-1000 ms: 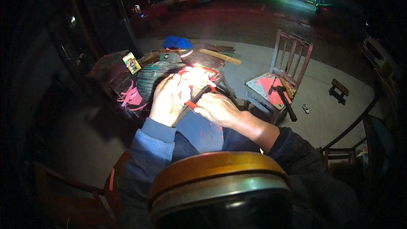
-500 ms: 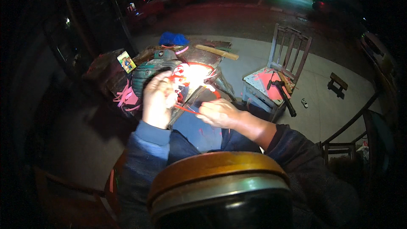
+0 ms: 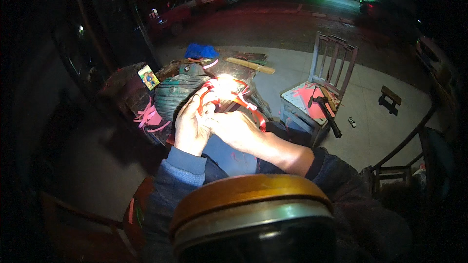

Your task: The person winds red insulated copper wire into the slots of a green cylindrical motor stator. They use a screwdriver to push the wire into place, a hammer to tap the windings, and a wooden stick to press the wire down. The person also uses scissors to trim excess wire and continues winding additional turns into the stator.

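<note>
A green ribbed electric motor housing (image 3: 171, 93) lies on its side on a cluttered wooden bench, its end brightly lit. Red and white wires (image 3: 249, 106) come out of that end and loop down to the right. My left hand (image 3: 192, 124) is closed around a red wire (image 3: 201, 103) in front of the motor, fingers curled upward. Against it, my right hand (image 3: 236, 127) is closed too, its fingertips meeting the left ones. What the right fingertips pinch is hidden. Glare washes out the wires behind the hands.
Pink strips (image 3: 148, 116) and a picture card (image 3: 147, 77) lie left of the motor. Behind it are a blue bundle (image 3: 201, 51) and a wooden stick (image 3: 250, 65). To the right, a chair (image 3: 298, 93) carries pink sheet and a hammer (image 3: 325, 115). A small stool (image 3: 390, 98) stands beyond.
My right hand has moved left and up to meet my left hand. The red strand stretched between the hands is no longer visible there. The view has shifted slightly.
</note>
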A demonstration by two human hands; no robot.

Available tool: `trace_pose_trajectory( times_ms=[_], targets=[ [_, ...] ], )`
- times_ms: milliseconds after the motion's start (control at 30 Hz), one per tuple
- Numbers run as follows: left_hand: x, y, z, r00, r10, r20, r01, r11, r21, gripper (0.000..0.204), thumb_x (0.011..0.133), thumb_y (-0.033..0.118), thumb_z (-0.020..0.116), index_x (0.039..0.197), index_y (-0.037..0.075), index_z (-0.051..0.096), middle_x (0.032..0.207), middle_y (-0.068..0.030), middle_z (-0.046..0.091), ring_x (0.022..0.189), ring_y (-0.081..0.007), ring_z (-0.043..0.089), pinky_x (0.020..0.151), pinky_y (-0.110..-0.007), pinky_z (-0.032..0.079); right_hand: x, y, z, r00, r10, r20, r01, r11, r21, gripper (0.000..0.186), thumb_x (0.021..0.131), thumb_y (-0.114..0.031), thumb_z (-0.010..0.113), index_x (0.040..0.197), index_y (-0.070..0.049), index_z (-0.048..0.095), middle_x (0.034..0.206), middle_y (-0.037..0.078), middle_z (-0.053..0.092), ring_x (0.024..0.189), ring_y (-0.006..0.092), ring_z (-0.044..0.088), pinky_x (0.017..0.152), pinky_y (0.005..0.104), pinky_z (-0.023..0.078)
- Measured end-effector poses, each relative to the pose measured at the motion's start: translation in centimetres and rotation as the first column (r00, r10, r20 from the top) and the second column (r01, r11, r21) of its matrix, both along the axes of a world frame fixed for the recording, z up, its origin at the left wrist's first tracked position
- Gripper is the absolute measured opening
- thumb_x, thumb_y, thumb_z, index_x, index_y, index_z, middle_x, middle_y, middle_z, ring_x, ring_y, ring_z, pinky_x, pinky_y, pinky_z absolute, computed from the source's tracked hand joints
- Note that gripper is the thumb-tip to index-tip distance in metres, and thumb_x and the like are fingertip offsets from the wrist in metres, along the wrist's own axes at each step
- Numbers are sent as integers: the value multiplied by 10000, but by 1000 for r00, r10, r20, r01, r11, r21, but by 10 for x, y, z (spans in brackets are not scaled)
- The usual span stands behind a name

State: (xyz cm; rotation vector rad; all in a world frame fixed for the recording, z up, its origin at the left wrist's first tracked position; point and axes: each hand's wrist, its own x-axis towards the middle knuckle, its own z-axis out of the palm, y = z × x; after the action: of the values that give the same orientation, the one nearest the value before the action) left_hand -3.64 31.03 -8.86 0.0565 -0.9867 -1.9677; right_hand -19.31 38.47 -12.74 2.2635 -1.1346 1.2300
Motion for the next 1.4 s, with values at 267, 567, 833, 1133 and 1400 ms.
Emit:
trace_pose_trajectory(
  times_ms=[267,567,833,1133,1400],
  targets=[
    [27,-20,0,986,101,134,-109,993,51,305,1104,46,512,1370,-30,639,1129,-158,748,629,-92,459,510,-239,357,-19,6,-47,989,122,89,-142,952,270,158,1026,-175,636,1009,-23,596,791,226,694,732,431,708,639,532,543],
    [58,-45,-16,980,191,51,-193,980,42,355,1051,29,560,1394,-43,615,1316,-236,724,1167,-307,752,1037,-437,639,-47,44,-45,786,193,587,-450,830,329,235,1118,-82,556,1273,71,646,1072,167,791,895,256,796,821,380,634],
    [31,-24,-11,993,79,93,-79,997,2,450,1060,125,535,1460,-82,546,1306,-299,703,1196,-426,723,997,-538,620,-10,29,0,994,16,109,-63,895,442,269,1106,-281,624,994,-36,632,759,228,675,711,425,697,647,510,533],
    [39,-13,0,971,155,182,-174,980,99,322,1069,55,517,1358,-27,633,1049,-143,722,623,-116,511,542,-262,426,-8,11,-32,997,62,-50,-51,980,191,148,1037,-185,669,1065,-39,660,861,185,702,767,395,716,709,497,583],
    [52,-22,-9,989,131,74,-132,991,10,359,1067,23,596,1421,-30,618,1168,-123,717,843,-124,631,724,-254,531,-45,20,-41,993,115,-29,-98,935,341,172,1033,-199,683,1072,-31,687,941,190,724,915,407,719,814,503,573]
  ],
)
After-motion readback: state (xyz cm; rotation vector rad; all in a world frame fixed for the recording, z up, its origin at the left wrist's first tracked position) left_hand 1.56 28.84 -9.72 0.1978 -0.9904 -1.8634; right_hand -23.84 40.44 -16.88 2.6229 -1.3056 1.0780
